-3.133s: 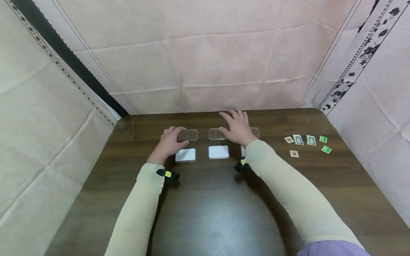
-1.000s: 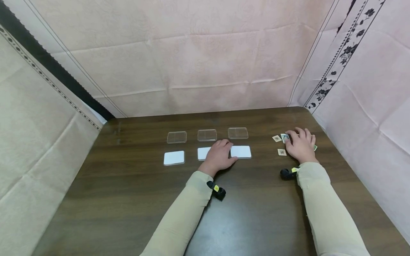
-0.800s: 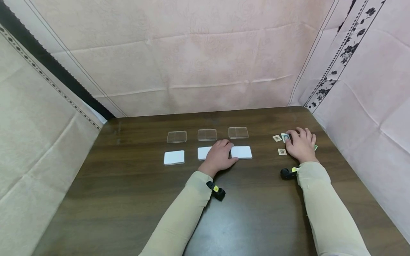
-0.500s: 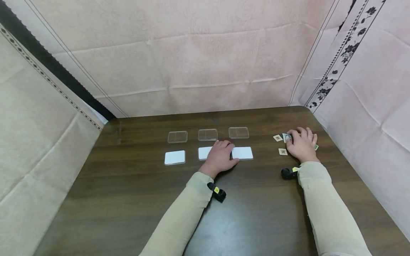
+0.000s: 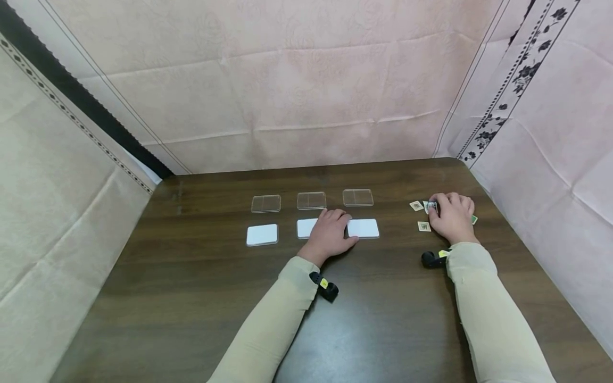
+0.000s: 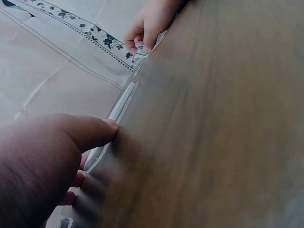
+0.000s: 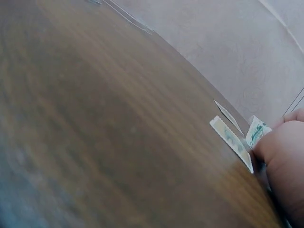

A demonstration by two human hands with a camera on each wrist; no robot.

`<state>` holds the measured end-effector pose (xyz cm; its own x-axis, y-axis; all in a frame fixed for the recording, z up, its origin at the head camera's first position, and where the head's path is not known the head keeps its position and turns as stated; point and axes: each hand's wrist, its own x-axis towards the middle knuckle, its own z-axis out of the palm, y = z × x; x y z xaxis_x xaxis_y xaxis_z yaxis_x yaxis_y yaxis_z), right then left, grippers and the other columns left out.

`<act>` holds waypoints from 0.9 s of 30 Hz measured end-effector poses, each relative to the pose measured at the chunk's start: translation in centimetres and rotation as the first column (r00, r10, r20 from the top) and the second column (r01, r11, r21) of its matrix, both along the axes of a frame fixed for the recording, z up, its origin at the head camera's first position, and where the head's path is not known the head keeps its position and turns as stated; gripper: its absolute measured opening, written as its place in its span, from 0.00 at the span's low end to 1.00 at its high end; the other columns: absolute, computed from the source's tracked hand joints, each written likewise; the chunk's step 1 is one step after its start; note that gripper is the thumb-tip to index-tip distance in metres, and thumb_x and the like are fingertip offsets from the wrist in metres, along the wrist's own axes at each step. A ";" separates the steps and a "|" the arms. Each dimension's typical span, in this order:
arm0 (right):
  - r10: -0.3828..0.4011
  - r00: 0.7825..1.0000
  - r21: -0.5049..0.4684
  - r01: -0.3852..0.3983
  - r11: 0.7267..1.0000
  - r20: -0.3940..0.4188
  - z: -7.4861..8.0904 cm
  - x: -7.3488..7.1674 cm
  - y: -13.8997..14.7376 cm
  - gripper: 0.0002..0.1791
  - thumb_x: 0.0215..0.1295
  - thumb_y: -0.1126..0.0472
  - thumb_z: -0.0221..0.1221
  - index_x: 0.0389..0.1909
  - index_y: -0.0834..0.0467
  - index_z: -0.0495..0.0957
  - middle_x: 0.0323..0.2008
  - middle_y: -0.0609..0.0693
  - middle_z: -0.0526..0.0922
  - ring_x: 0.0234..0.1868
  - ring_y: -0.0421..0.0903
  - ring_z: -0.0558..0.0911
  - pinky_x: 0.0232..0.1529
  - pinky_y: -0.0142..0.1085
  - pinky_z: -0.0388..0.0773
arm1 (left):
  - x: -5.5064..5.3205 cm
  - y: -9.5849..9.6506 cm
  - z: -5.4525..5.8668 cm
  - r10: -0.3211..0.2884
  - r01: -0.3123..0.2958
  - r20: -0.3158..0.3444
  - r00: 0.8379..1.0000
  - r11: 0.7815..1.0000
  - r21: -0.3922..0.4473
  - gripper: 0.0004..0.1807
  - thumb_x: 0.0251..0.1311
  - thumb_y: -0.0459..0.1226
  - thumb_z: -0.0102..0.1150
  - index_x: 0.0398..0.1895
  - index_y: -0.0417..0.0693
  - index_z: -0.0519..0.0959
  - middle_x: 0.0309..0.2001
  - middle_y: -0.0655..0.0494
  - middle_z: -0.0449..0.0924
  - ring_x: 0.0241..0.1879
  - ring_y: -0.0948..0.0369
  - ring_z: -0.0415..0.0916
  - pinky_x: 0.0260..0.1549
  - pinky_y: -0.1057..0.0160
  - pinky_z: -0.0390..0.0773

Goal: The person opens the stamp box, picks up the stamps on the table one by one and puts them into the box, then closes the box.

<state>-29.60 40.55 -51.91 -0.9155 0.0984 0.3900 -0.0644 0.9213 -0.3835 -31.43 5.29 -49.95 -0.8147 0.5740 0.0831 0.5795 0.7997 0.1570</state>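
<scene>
Three clear plastic cases with white faces lie in a row: left (image 5: 262, 235), middle (image 5: 305, 229) and right (image 5: 363, 229). My left hand (image 5: 328, 238) holds the left end of the right case, thumb at the near edge and fingers at the far side. It partly covers the middle case. At the right, my right hand (image 5: 452, 218) pinches a blue-green postage stamp (image 7: 257, 131) between thumb and finger, tilted up. Near it lie two pale stamps, one farther back (image 5: 416, 206) and one closer (image 5: 423, 226). A green stamp (image 5: 474, 219) shows behind the hand, which hides other stamps.
Behind the white-faced cases sit three clear shallow plastic pieces, like lids: left (image 5: 266, 203), middle (image 5: 311, 200), right (image 5: 358, 197). The brown wooden table (image 5: 191, 298) ends at the back against a pale cloth (image 5: 306, 106).
My left hand has gone from the left lid-like piece to the right case. My right hand has moved from the back pieces to the stamps and now lifts the stamp's edge slightly.
</scene>
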 end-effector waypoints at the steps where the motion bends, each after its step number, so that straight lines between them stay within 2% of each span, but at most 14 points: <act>1: 0.000 1.000 0.007 0.000 1.000 -0.002 0.0 0.0 0.0 0.11 0.69 0.59 0.54 0.48 0.59 0.75 0.50 0.68 0.72 0.57 0.73 0.60 0.64 0.67 0.42 | 0.0 0.0 0.0 0.000 0.000 0.001 1.000 1.000 0.000 0.33 0.66 0.62 0.55 0.67 0.53 0.74 0.67 0.55 0.71 0.69 0.55 0.65 0.75 0.49 0.50; 4: 0.003 1.000 0.015 -0.003 1.000 -0.004 -0.1 -0.2 0.1 0.12 0.69 0.60 0.55 0.50 0.60 0.75 0.48 0.66 0.77 0.56 0.73 0.62 0.64 0.66 0.44 | -0.1 0.1 -0.1 -0.001 0.001 0.002 1.000 1.000 -0.003 0.33 0.67 0.62 0.54 0.67 0.54 0.74 0.67 0.55 0.71 0.69 0.55 0.64 0.75 0.49 0.50; 7: 0.004 1.000 -0.008 -0.004 1.000 -0.007 -0.1 -0.2 0.1 0.14 0.69 0.60 0.56 0.52 0.60 0.75 0.40 0.63 0.80 0.54 0.72 0.63 0.64 0.66 0.44 | -0.2 0.1 -0.2 0.000 0.000 0.006 1.000 1.000 -0.005 0.34 0.67 0.62 0.54 0.68 0.54 0.73 0.67 0.55 0.71 0.70 0.55 0.64 0.75 0.49 0.50; 12: 0.007 1.000 -0.052 -0.008 0.999 -0.023 -0.1 -0.1 0.1 0.16 0.67 0.61 0.57 0.54 0.60 0.74 0.26 0.56 0.74 0.51 0.69 0.64 0.64 0.65 0.44 | -0.2 0.1 -0.3 0.006 -0.006 0.016 1.000 1.000 -0.009 0.34 0.67 0.62 0.53 0.68 0.54 0.73 0.68 0.56 0.70 0.70 0.55 0.63 0.75 0.49 0.49; 21: -0.014 0.997 -0.126 0.004 0.992 -0.076 0.0 0.3 -0.1 0.23 0.67 0.63 0.60 0.62 0.61 0.70 0.29 0.59 0.72 0.49 0.66 0.66 0.65 0.63 0.45 | -0.1 0.1 -0.3 0.005 -0.005 -0.004 1.000 1.000 -0.005 0.34 0.67 0.62 0.53 0.68 0.54 0.73 0.67 0.56 0.70 0.70 0.55 0.64 0.75 0.48 0.50; 27: -0.039 0.993 -0.211 0.015 0.977 -0.110 0.2 0.6 -0.8 0.25 0.67 0.63 0.62 0.64 0.62 0.70 0.31 0.60 0.78 0.48 0.65 0.67 0.64 0.63 0.46 | -0.1 -0.1 -0.5 -0.003 0.003 -0.025 1.000 1.000 0.000 0.34 0.67 0.63 0.52 0.68 0.54 0.73 0.67 0.55 0.71 0.69 0.55 0.64 0.74 0.48 0.51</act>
